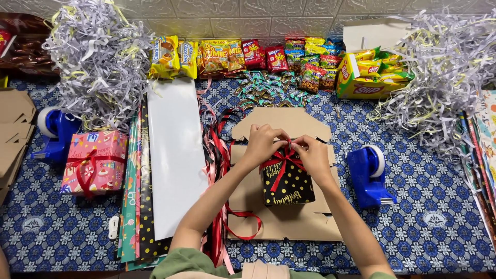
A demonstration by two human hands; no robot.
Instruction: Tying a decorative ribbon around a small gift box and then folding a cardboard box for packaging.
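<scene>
Two hands [262,146] [313,156], one black gift box [287,185]

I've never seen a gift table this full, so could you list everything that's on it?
Gift box: one, black with gold dots, centre, on flat cardboard.
Ribbon bow: one, red, on top of that box.
Flat cardboard: several brown sheets, centre; another stack at far left.
Wrapped gift: one, pink, red ribbon, left.
Tape dispensers: two, blue, left and right.
Wrapping paper sheets: several, white and patterned, left of centre.
Loose ribbons: a bunch, red, black and pink, beside the cardboard.
Shredded paper: two pale heaps, back left and back right.
Snack packets: many, mixed colours, back row.
Yellow carton: one, open, back right.
Tablecloth: one, blue patterned.
Left hand, right hand: on the bow.
</scene>
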